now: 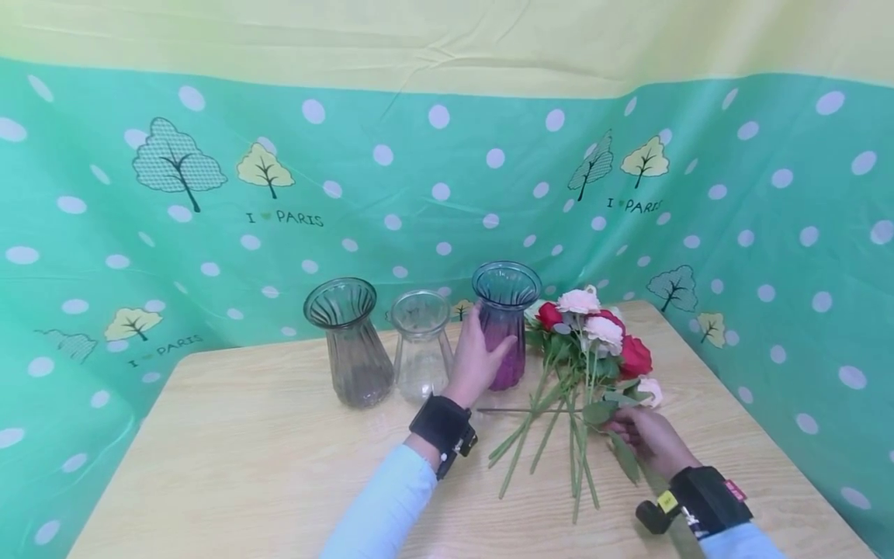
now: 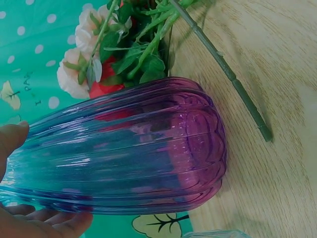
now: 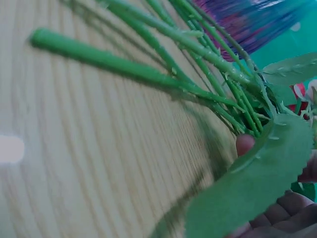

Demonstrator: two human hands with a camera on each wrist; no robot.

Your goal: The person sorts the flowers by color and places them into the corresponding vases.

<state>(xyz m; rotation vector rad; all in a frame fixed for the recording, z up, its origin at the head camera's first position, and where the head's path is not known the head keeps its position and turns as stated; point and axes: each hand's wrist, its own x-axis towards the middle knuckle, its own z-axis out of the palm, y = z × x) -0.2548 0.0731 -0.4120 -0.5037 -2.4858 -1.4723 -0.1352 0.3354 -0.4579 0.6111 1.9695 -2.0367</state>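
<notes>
A ribbed glass vase, blue at the top and purple at the base, stands upright at the back of the table. My left hand grips its side, thumb and fingers on opposite sides in the left wrist view. Right of it lies a pile of artificial roses, with a red rose and a white-pink rose among them. At the pile's near right, my right hand pinches a leafy rose stem below a pale pink bloom. A large leaf partly hides those fingers in the right wrist view.
A grey glass vase and a clear glass vase stand left of the left hand. Green stems spread toward the table's front. A polka-dot curtain hangs behind the wooden table.
</notes>
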